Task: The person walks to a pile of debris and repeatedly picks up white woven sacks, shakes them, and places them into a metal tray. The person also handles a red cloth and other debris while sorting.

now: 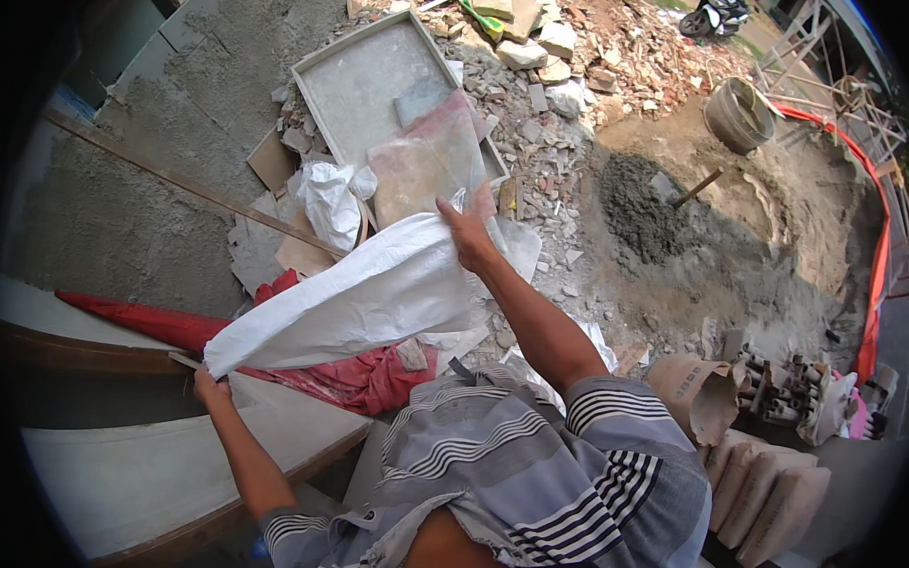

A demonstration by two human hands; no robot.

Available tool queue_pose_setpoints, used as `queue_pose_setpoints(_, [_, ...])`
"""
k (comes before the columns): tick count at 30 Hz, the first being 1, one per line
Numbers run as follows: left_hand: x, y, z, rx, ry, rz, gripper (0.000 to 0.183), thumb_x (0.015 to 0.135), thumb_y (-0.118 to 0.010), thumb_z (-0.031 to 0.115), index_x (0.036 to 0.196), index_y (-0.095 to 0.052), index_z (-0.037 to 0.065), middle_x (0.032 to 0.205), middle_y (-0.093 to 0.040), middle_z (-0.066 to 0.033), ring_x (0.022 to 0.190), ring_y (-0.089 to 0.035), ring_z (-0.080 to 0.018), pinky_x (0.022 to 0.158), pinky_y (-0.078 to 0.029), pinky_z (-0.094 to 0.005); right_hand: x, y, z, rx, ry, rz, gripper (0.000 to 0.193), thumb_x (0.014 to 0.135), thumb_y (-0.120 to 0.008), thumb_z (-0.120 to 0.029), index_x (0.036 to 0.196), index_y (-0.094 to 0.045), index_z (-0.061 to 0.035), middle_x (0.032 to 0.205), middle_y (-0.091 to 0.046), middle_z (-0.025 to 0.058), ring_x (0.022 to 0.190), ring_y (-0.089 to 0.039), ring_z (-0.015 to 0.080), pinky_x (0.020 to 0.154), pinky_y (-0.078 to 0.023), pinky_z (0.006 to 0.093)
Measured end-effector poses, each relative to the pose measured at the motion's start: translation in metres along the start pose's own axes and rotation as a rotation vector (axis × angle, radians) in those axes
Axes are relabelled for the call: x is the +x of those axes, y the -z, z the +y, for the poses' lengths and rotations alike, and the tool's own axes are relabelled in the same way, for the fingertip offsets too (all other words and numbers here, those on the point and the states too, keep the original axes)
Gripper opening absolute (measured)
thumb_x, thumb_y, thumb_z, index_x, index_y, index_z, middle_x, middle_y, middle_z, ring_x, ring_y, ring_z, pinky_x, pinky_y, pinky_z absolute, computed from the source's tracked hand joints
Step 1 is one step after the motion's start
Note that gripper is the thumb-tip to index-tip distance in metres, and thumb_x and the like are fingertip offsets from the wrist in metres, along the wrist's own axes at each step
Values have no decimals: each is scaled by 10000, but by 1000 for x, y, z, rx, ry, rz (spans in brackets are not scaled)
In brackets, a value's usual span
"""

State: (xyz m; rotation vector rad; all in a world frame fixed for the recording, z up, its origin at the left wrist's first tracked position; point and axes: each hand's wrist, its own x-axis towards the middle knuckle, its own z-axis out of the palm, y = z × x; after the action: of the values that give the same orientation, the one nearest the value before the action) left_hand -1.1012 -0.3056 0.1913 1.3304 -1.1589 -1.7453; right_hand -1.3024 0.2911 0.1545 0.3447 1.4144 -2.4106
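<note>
A white woven sack (360, 297) is stretched out between my two hands, its upper edge folded into a thick band. My left hand (212, 387) grips its lower left corner, near the pale curved panels. Farther up and to the right, my right hand (465, 232) pinches the opposite end, thumb uppermost. Beneath the sack lies a crumpled red cloth (383, 379). Just beyond my right hand is a dusty, translucent plastic sheet (440, 149), lying partly over a shallow rectangular tray (342, 83). A bunched white bag (329, 203) rests beside the sack's far edge.
Broken bricks and rubble (607, 63) are heaped at the far side. To the right lie wet mortar (637, 213) with a handled tool (698, 187), a bucket (739, 116) and an orange strip (878, 239). Stacked bags (767, 493) stand near right; a long wooden strip (191, 183) crosses the left.
</note>
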Motion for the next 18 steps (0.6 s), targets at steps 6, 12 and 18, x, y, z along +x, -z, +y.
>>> queue_pose_setpoints(6, [35,6,-3,-20,36,-388,259,914,-524,83,1123,-583,-60,1044,-673,-177,902,-693,-281,768,-600,-380,-26,11,-26,-476,-19,-222,661,941,-632,-406,1381,-461,57,1380,-519,152,1221,-517,202,999,-427,339])
queue_pose_setpoints(12, [41,3,-14,-119,100,-225,220,883,-565,28,1082,-582,-65,1021,-667,-183,922,-694,-297,788,-603,-386,-24,9,-16,-267,310,-54,353,986,-593,-310,1032,-669,32,880,-679,50,767,-596,121,683,-465,310])
queue_pose_setpoints(18, [12,-27,-27,-153,147,-266,212,899,-561,34,1084,-577,-68,1028,-664,-181,924,-687,-306,802,-596,-416,-7,13,-21,-267,377,120,430,985,-590,-272,1290,-540,28,1127,-644,107,982,-592,139,810,-484,298])
